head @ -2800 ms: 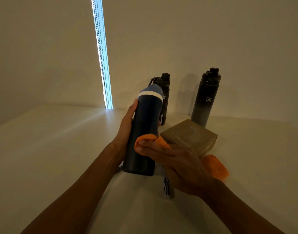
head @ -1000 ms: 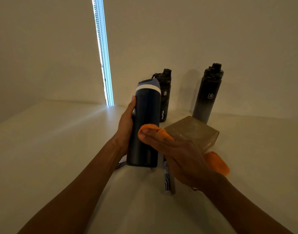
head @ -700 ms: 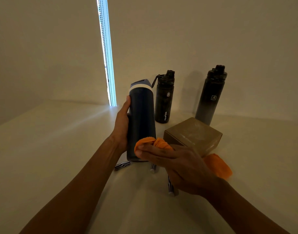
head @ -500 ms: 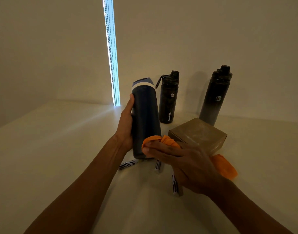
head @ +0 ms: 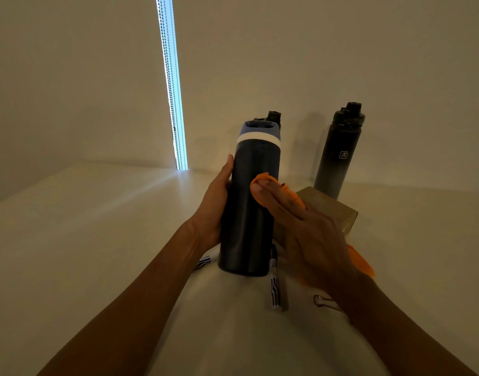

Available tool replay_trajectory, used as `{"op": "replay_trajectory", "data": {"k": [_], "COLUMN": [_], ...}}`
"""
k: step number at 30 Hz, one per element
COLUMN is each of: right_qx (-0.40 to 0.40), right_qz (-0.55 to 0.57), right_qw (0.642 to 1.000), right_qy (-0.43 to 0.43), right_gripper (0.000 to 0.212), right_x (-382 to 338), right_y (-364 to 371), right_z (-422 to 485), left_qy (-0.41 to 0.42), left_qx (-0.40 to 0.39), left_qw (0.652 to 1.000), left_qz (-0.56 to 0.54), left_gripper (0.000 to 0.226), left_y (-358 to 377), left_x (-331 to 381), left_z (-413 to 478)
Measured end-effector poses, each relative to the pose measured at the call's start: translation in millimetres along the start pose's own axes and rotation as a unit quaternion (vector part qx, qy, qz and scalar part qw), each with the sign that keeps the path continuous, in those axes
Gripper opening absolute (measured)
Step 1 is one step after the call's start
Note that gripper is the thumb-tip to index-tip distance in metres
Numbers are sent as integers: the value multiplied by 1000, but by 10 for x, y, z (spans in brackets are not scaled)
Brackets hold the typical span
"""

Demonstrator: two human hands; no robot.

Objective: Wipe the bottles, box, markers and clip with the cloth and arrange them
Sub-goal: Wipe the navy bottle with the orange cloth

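White table [head: 97, 240]: left hand [head: 214, 210] grips navy bottle [head: 249, 226]; right hand [head: 309, 234] presses cloth [head: 359, 260] flat-fingered.

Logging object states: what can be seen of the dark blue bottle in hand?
The dark blue bottle is a tall, smooth cylinder, seemingly metal, with a white band under a lighter blue lid. It is near upright, base at the table; whether it rests there is unclear. The left hand grips its left side; the right hand presses an orange cloth against its front.
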State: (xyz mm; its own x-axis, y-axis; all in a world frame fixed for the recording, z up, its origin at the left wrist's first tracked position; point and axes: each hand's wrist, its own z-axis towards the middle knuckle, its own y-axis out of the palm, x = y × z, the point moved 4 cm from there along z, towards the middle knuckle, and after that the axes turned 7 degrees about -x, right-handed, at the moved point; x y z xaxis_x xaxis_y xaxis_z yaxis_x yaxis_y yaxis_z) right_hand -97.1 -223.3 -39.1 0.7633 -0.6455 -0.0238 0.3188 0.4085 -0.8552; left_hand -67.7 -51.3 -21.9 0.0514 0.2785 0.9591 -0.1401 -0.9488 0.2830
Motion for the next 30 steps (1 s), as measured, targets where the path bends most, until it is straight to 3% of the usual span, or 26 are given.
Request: {"op": "replay_trajectory", "data": {"k": [2,5,7,10,12,18,23,30], "right_qx": [21,51,75,96,71,-40,-130,-127], "right_qz": [16,34,20,18,53,67,75,90], "right_qw": [1000,996,994,991,992,997,986,981], "right_qy": [2,58,81,91,90,-28,-75,-117], "right_gripper": [62,71,58,59,59,57,59,58], "right_x": [-38,56,120,186,178,-177,-405,-426], "right_y": [-134,-236,-259,-239,-198,-2,103,104], "right_z": [43,58,45,25,29,-39,-72,-75], "left_qy": [12,14,17,23,12,52,105,83], "left_qx": [4,7,20,-10,-43,21,73,106], "left_qw": [999,997,994,996,997,998,992,990], "left_qz": [32,75,103,90,68,11,8,-39], "left_gripper": [61,56,54,54,55,48,33,35], "left_y": [62,176,204,180,170,45,-184,-349], "left_x": [-9,-25,-34,-70,-76,62,163,117], "left_z": [-21,-24,-2,-27,-61,-19,20,82]}}
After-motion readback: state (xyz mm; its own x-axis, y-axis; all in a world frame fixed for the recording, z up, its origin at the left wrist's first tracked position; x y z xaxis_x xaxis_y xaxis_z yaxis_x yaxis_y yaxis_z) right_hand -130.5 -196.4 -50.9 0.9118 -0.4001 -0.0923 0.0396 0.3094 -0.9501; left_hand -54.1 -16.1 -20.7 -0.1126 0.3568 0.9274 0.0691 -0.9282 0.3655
